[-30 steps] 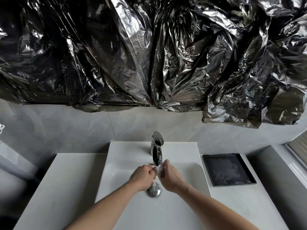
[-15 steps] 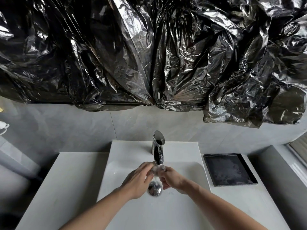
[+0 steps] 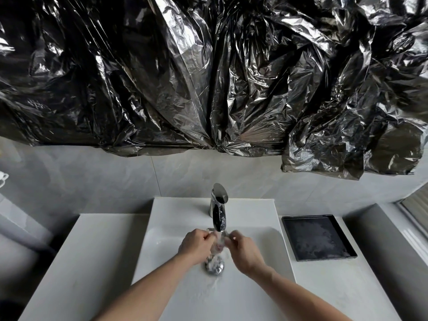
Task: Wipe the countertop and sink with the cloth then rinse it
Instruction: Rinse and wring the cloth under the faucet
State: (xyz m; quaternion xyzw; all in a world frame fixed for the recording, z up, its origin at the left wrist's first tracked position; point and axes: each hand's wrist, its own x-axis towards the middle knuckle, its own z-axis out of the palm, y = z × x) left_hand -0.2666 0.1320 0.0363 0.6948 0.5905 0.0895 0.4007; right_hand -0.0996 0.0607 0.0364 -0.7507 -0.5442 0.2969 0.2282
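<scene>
The cloth (image 3: 219, 243) is showing only as a pale, blurred scrap between the left hand (image 3: 196, 247) and the right hand (image 3: 246, 251); its colour and full shape are not readable. Both hands are curling around it, hiding most of it, and their fingertips are smearing with motion. The left hand is covering part of the drain (image 3: 214, 266). Both forearms are running off the bottom edge. A white object (image 3: 3, 178) at the left edge is being cut off.
</scene>
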